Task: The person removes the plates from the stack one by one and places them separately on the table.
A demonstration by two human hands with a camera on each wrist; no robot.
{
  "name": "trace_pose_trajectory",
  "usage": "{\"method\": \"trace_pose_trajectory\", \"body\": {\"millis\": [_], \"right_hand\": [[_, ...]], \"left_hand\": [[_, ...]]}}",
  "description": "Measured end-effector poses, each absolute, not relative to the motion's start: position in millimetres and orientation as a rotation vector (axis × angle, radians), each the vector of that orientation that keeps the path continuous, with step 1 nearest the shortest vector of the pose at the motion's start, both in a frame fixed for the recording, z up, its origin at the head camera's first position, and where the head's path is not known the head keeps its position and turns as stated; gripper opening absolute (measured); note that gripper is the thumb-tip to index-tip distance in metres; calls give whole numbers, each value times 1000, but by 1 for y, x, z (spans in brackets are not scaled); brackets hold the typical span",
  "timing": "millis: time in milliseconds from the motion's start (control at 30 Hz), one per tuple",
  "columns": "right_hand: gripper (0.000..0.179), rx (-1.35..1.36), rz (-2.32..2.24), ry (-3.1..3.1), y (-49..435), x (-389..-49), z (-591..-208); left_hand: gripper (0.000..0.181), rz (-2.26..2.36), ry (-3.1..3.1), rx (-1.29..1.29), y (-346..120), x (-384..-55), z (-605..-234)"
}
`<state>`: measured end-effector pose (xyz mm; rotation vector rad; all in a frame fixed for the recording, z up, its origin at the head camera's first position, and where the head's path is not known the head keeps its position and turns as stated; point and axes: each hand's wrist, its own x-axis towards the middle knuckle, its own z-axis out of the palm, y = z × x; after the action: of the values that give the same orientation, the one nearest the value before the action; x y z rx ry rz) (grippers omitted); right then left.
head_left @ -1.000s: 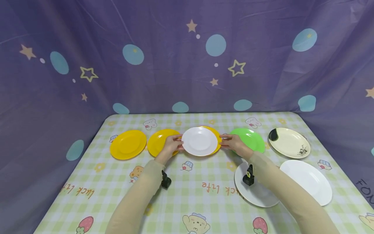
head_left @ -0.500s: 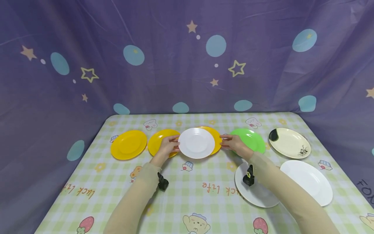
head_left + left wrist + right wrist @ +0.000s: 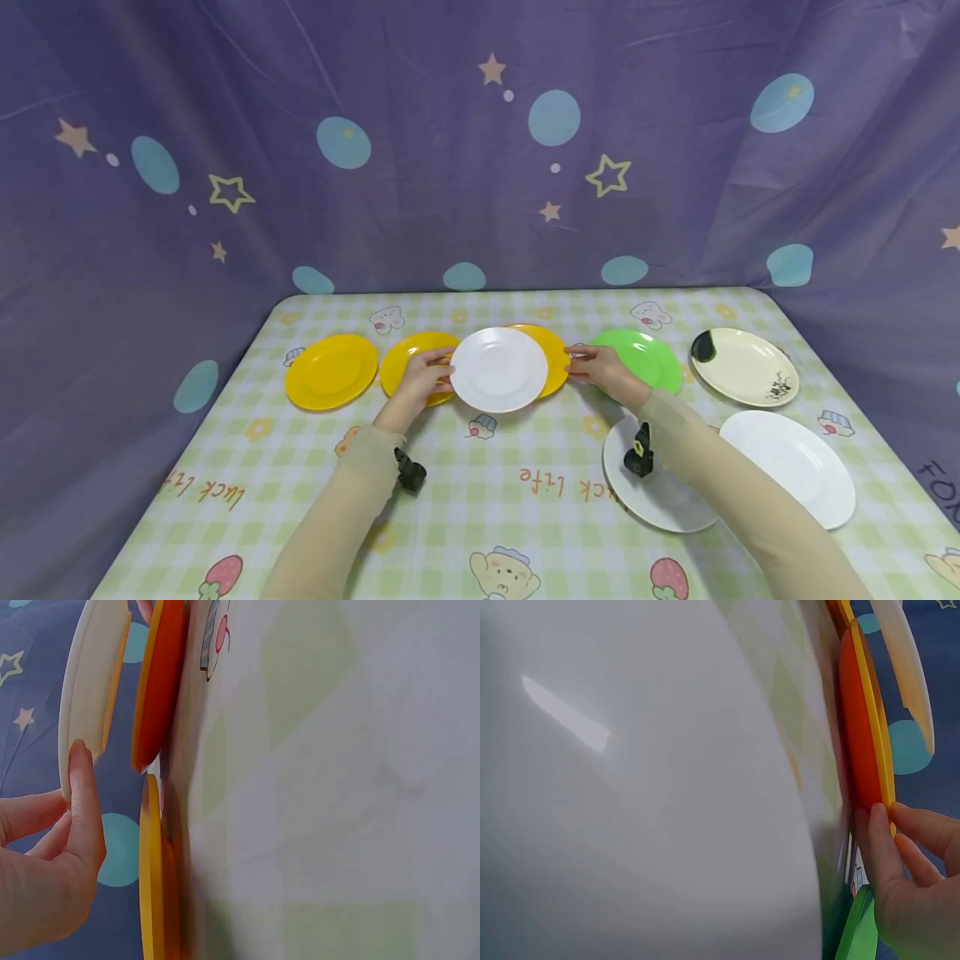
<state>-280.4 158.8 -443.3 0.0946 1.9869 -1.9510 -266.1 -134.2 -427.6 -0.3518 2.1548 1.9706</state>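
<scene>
My left hand [image 3: 423, 377] pinches the left edge of a small white plate [image 3: 498, 371]; in the left wrist view the plate [image 3: 94, 682] is raised, with a gap between it and the yellow plates. Behind and partly under it in the head view is a yellow plate [image 3: 555, 358], most of its left side hidden. My right hand [image 3: 603, 368] pinches that yellow plate's right edge, thumb above and fingers beneath, as the right wrist view shows the plate [image 3: 866, 720]. Another yellow plate [image 3: 401, 362] lies behind my left hand.
A third yellow plate [image 3: 332, 372] lies at the far left. Right of centre are a green plate [image 3: 645, 358] and a cream plate [image 3: 738, 367] with dark decoration. Two larger white plates, one [image 3: 660, 496] partly under my right forearm, the other [image 3: 795, 467] beside it, lie nearer on the checked tablecloth [image 3: 442, 517].
My left hand has moved left and slightly nearer with the white plate, uncovering more of the yellow plate behind it. My right hand stays at the yellow plate's edge.
</scene>
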Motion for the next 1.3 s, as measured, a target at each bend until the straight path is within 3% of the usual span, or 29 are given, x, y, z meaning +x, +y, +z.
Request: {"method": "trace_pose_trajectory", "body": {"millis": [1300], "right_hand": [[42, 144, -1904, 2003, 159, -282, -442]], "left_hand": [[41, 1899, 2286, -255, -194, -232, -417]]}}
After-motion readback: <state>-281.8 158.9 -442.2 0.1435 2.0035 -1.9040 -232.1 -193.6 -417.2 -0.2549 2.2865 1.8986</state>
